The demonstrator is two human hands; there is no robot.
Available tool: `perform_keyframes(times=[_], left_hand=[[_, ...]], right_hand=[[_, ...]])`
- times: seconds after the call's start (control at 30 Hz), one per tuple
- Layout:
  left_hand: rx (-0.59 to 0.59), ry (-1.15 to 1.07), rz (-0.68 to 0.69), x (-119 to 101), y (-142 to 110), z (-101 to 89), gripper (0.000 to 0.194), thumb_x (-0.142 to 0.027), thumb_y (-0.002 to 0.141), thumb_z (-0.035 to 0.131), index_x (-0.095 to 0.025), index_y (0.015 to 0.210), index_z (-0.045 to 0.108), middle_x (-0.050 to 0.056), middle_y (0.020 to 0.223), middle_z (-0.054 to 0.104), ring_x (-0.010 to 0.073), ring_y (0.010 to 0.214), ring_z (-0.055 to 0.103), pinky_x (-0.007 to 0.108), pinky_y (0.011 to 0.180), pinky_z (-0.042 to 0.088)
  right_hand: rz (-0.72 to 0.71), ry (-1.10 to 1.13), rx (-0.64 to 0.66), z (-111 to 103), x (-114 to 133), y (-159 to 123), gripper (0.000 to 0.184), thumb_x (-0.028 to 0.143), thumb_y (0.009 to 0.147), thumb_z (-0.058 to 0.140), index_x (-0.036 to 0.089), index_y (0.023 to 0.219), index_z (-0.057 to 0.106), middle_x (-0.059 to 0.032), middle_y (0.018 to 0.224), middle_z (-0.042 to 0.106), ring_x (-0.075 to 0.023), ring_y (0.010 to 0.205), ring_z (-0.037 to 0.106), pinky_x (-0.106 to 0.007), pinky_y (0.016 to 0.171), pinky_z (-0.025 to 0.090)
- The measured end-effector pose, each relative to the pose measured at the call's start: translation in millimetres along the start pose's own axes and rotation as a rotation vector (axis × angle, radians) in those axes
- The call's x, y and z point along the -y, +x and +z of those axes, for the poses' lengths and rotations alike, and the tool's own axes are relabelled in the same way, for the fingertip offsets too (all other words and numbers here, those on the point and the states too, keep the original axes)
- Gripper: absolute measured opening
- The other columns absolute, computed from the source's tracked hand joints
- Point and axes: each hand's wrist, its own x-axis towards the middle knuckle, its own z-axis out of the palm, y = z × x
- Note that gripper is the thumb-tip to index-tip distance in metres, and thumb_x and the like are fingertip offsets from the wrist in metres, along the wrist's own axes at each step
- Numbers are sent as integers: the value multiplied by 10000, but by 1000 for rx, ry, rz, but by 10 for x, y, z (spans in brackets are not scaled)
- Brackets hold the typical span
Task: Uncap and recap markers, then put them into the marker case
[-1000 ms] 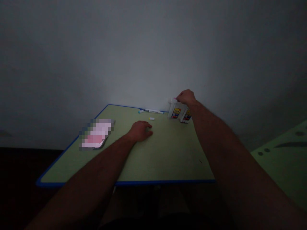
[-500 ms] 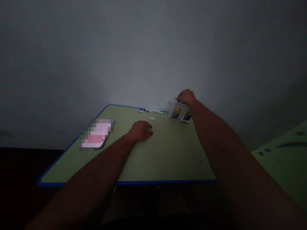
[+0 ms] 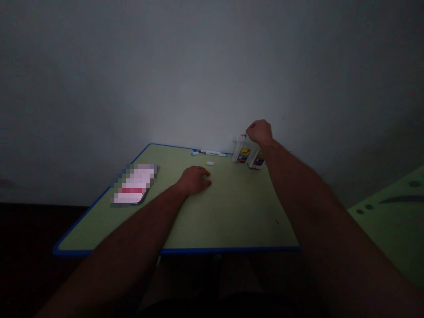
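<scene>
My right hand is at the far right corner of the green table, fingers pinched over two clear packs of markers with yellow labels that stand against the wall. A small pink and green tip shows just left of its fingers; whether the hand grips it is too dim to tell. My left hand lies palm down on the middle of the table, fingers loosely curled, holding nothing. A small yellow cap lies just beyond it.
A white marker with a blue cap piece beside it lies along the far edge by the wall. A blurred pink-and-white flat item rests at the table's left. A second green table stands to the right. The room is dim.
My right hand has risen slightly above the marker packs. The left hand has stayed in place.
</scene>
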Motion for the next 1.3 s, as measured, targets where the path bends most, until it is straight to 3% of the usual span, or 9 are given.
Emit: perform_keyframes(times=[0.1, 0.2, 0.4, 0.53, 0.73, 0.93, 1.1, 1.3], left_hand=[[-5, -4, 2, 7, 2, 5, 448, -473, 834, 587, -215, 1173, 723, 83, 1271, 681, 261, 1190, 607, 369, 1056, 438], [-4, -17, -29, 9, 6, -10, 444, -465, 835, 587, -209, 1171, 724, 83, 1264, 685, 258, 1190, 607, 363, 1057, 442], [-26, -44, -173, 33, 23, -64, 405, -430, 856, 557, -212, 1142, 741, 62, 1220, 712, 242, 1161, 631, 340, 1045, 464], [-62, -41, -237, 68, 33, -79, 376, -418, 865, 546, -215, 1094, 764, 61, 1161, 739, 250, 1118, 652, 351, 1025, 482], [-92, -63, -295, 76, 40, -91, 355, -384, 864, 554, -189, 1057, 779, 86, 1110, 752, 259, 1079, 667, 344, 989, 498], [-104, -45, -289, 85, 44, -89, 339, -353, 856, 545, -192, 1024, 791, 80, 1077, 762, 260, 1044, 677, 346, 976, 503], [-112, -43, -278, 88, 51, -79, 326, -335, 847, 548, -195, 998, 800, 76, 1038, 770, 253, 993, 687, 332, 926, 522], [-114, -33, -294, 71, 59, -74, 316, -310, 841, 547, -208, 997, 803, 73, 1042, 771, 243, 1021, 683, 323, 961, 503]], right_hand=[[-17, -90, -95, -42, 172, -200, 114, 124, 806, 579, 140, 807, 692, -128, 909, 703, -245, 945, 648, -400, 934, 492], [-35, -72, -110, 15, 306, -486, 162, 187, 854, 540, 167, 864, 700, -110, 933, 719, -233, 912, 652, -370, 904, 500], [-117, -133, 145, 350, 332, -1085, 186, 243, 867, 542, 187, 864, 719, -75, 932, 743, -213, 896, 669, -308, 858, 487], [-137, -185, 314, 570, 239, -1258, 220, 216, 882, 527, 183, 928, 740, -87, 1008, 749, -211, 956, 678, -291, 866, 482], [-157, -234, 474, 815, 191, -1221, 350, 98, 852, 521, 172, 1128, 724, -105, 1184, 713, -225, 1101, 654, -299, 956, 471], [-277, -408, 611, 1013, 247, -1020, 476, 68, 858, 527, 139, 1317, 629, -153, 1375, 599, -258, 1255, 576, -306, 1060, 421], [-268, -442, 677, 1146, 233, -872, 496, 76, 880, 520, 103, 1372, 578, -185, 1418, 555, -277, 1279, 561, -328, 1059, 432], [-257, -487, 687, 1189, 229, -829, 409, 83, 880, 524, 73, 1274, 637, -207, 1305, 633, -292, 1203, 615, -338, 994, 474]])
